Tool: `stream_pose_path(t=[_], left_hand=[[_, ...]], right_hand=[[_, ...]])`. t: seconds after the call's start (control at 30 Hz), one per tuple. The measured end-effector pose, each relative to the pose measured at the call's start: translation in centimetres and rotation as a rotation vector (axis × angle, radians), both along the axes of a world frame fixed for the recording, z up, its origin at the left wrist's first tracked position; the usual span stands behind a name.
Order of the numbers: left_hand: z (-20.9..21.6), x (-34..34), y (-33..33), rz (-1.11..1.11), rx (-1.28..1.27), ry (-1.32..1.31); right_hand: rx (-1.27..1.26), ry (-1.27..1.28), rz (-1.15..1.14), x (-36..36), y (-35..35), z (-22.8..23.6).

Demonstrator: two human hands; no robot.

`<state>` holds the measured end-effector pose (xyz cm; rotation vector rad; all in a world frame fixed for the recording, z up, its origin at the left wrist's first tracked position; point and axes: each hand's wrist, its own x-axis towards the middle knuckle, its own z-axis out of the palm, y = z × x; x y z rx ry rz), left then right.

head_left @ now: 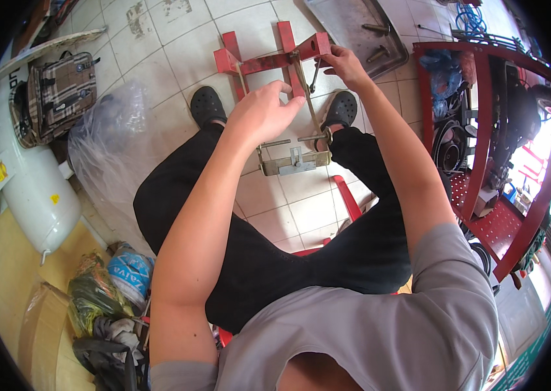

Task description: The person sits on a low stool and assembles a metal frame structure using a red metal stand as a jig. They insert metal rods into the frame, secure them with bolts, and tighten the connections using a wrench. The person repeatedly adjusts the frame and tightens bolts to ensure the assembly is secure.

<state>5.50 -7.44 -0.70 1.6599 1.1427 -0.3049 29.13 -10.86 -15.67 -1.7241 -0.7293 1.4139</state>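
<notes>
A red metal frame (265,63) with several short legs and square tube ends stands on the tiles beyond my feet. My right hand (346,68) is at its right end, fingertips closed around the top of a thin, dark, wrench-like tool (315,76) that points down. My left hand (267,111) hovers by the near side of the frame, thumb and forefinger apart with nothing visible between them; its other fingers are mostly hidden. Long thin metal bars (308,98) run from the frame toward a metal bracket assembly (295,163) with rods and a small plate, between my legs.
A grey metal tray (392,62) holding bolt-like parts lies at the far right. To the right stands a red shelf rack (482,111) with cables. On the left are a white tank (44,195), a plaid bag (67,91) and clear plastic sheeting (109,140). Black clogs (207,104) cover my feet.
</notes>
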Motion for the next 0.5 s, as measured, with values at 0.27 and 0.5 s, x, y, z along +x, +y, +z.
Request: stream_pose_path(t=[0.27,0.5], left_hand=[[7.3,-8.8,5.0,0.203,0.221,-0.473],[-8.8,-35.2,-0.6,0.561,-0.086,0.578]], right_hand=[[-0.012,0.141,-0.236,-0.3,-0.9,-6.5],[-0.162,0.212,-0.269,-4.2,-0.6,-7.5]])
